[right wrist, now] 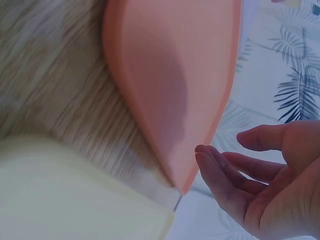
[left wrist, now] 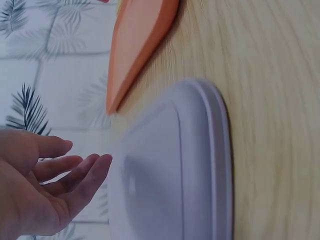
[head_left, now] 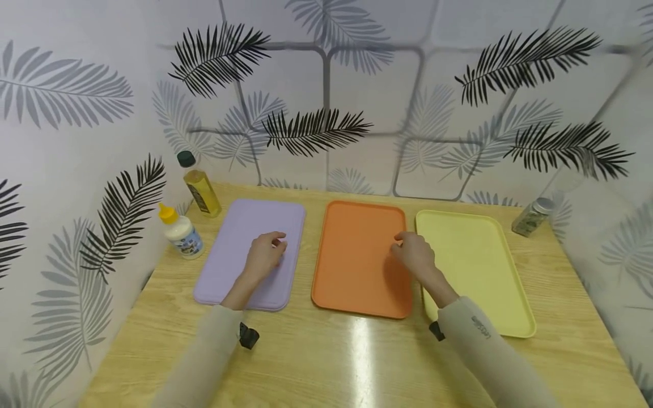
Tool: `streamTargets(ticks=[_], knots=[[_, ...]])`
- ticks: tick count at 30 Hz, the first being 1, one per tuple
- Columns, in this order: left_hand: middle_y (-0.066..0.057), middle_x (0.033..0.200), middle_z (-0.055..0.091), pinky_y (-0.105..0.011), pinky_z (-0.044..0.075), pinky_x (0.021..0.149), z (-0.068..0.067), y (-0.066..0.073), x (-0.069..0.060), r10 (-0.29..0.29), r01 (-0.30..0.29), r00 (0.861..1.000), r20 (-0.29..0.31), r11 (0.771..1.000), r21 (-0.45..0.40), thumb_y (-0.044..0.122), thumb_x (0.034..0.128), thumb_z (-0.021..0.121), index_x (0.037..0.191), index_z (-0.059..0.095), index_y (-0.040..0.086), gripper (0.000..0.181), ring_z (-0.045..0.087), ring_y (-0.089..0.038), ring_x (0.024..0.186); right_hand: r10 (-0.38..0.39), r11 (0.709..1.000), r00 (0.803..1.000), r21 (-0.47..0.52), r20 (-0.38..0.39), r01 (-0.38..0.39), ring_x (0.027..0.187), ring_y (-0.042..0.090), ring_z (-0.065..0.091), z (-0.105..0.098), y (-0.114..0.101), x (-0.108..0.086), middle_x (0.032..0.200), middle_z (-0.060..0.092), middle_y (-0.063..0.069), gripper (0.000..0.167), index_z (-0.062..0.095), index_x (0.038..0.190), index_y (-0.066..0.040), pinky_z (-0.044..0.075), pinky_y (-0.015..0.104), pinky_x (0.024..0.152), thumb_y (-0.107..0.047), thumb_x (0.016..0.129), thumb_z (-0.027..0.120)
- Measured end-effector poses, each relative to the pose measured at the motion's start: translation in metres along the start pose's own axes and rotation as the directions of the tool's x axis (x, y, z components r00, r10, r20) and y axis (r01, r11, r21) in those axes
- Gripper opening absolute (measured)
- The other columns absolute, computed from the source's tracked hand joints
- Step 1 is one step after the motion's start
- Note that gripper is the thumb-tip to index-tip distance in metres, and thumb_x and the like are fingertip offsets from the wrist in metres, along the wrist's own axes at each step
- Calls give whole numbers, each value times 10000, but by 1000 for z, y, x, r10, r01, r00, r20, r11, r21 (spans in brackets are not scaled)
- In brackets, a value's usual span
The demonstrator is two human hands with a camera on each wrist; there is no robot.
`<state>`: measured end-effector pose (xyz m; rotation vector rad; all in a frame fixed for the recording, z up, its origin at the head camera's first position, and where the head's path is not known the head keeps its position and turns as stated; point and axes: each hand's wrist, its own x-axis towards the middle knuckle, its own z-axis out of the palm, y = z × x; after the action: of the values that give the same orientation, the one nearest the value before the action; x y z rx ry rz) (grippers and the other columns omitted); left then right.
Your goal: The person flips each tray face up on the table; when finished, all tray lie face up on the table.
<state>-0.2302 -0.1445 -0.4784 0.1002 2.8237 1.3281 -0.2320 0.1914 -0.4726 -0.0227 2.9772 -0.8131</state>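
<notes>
The left hand (head_left: 264, 256) hangs above the purple tray (head_left: 234, 238), its fingers loosely bent and the thumb held apart from them; in the left wrist view there is a clear gap between the fingertips and the thumb. The right hand (head_left: 415, 256) is in much the same relaxed shape, fingers slightly curled with the thumb away from them, above the right edge of the orange tray (head_left: 357, 260) and the neighbouring left edge of the yellow tray (head_left: 474, 260). A soft shadow falls on the orange tray beneath it. The three trays lie flat in a row on the wooden table (head_left: 306, 362), purple at the left, orange in the middle, yellow at the right, with a strip of wood between each pair. The right forearm crosses over the near left part of the yellow tray. Left of the purple tray stand a white bottle (head_left: 185, 237) with a pointed yellow cap and, farther back, a bottle of yellow liquid (head_left: 203, 191) with a dark green cap. Beyond the yellow tray's far right corner is a small clear jar (head_left: 532, 217) with a grey cap. Both sleeves are pale, the right sleeve (head_left: 471, 337) bearing dark lettering. Black and grey feather shapes cover the wall (head_left: 296, 73) behind.
</notes>
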Motion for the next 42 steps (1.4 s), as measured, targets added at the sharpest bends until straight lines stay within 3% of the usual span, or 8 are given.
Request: streamTargets(ticks=[11, 21, 26, 31, 33, 35, 37, 42], knots=[[-288, 1063, 613, -518, 494, 820, -49, -56, 1, 46, -3, 990, -137, 954, 301, 117, 957, 543, 1229, 577, -119, 361, 598, -423, 965, -165, 978, 986, 137, 30, 160, 530, 136, 530, 25, -64, -3, 911, 710, 143, 329, 625, 1225, 39, 390, 254, 486, -108, 947, 530], [-386, 1301, 443, -581, 314, 1051, -63, -91, -7, 0, 47, 994, -109, 905, 423, 118, 981, 516, 1297, 470, -175, 434, 427, -523, 1208, -261, 934, 943, 302, 206, 192, 769, 207, 613, 60, -127, -3, 1102, 653, 176, 367, 582, 1292, 11, 492, 300, 625, -141, 960, 549], [-395, 1284, 458, -585, 320, 1049, -66, -94, -4, 9, 34, 996, -91, 888, 459, 107, 969, 517, 1264, 490, -184, 415, 447, -521, 1196, -293, 918, 935, 331, 199, 217, 1005, 271, 644, 81, -145, -1, 1206, 616, 225, 404, 551, 1310, 48, 542, 326, 754, -119, 943, 538], [-390, 1183, 532, -581, 377, 993, -71, -98, 1, -32, 57, 997, -64, 888, 456, 106, 965, 523, 1208, 505, -212, 401, 503, -515, 1122, -271, 907, 943, 380, 193, 183, 589, 121, 541, 100, -160, -1, 915, 659, 194, 533, 443, 1387, 72, 413, 228, 492, -79, 886, 543], [-384, 1135, 556, -577, 397, 965, -72, -101, 4, -54, 72, 997, -52, 887, 455, 114, 966, 527, 1186, 507, -223, 403, 521, -510, 1090, -237, 924, 948, 352, 213, 152, 673, 155, 583, 106, -165, 0, 957, 664, 190, 577, 410, 1412, 63, 481, 267, 571, -96, 877, 554], [-377, 1096, 571, -570, 417, 940, -73, -102, 6, -72, 87, 996, -50, 883, 461, 125, 964, 535, 1163, 515, -228, 406, 539, -507, 1059, -205, 940, 951, 318, 233, 124, 968, 215, 629, 112, -169, 2, 1141, 643, 196, 596, 388, 1429, 55, 517, 313, 822, -118, 883, 555], [-365, 1033, 595, -561, 432, 908, -74, -103, 9, -68, 83, 996, -50, 877, 473, 126, 959, 538, 1102, 539, -227, 381, 566, -496, 1004, -189, 951, 952, 285, 241, 117, 1282, 281, 473, 117, -173, 4, 1397, 491, 210, 599, 382, 1431, 59, 390, 367, 1060, -135, 892, 557], [-331, 932, 632, -548, 397, 930, -75, -100, 13, -54, 72, 997, -51, 863, 499, 134, 954, 543, 990, 578, -206, 344, 595, -468, 926, -167, 960, 953, 261, 253, 99, 1341, 335, 396, 125, -177, 9, 1440, 434, 220, 622, 347, 1448, 64, 349, 413, 1094, -132, 893, 548]])
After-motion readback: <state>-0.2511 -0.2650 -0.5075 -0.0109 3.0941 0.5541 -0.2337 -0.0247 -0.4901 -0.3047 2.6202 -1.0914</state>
